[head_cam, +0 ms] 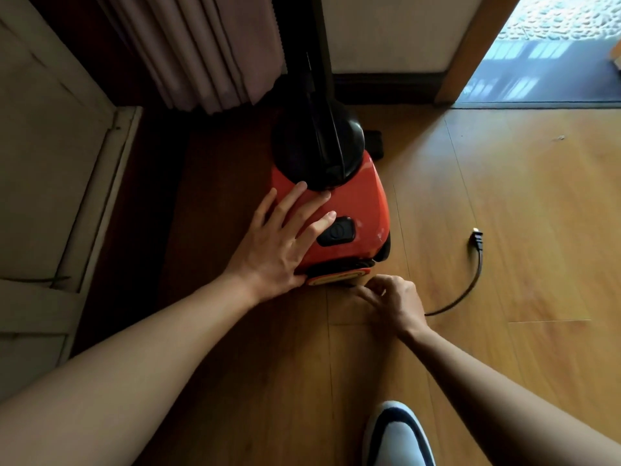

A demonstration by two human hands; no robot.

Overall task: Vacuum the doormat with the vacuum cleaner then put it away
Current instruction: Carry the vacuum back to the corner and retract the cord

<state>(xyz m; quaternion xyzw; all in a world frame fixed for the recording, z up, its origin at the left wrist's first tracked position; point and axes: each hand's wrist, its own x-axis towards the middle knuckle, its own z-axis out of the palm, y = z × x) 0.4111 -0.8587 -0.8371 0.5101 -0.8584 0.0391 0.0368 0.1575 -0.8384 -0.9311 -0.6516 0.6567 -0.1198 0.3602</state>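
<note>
The red vacuum cleaner stands on wooden floor just before the curtain, with open boards to its right. The left hand lies flat on its top; the right hand, at its rear edge, pinches the cord.

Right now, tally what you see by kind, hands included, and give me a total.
hands: 2, left hand flat on the vacuum cleaner, right hand at the power cord
vacuum cleaner: 1
power cord: 1
shoe: 1
curtain: 1
Total: 6
</note>
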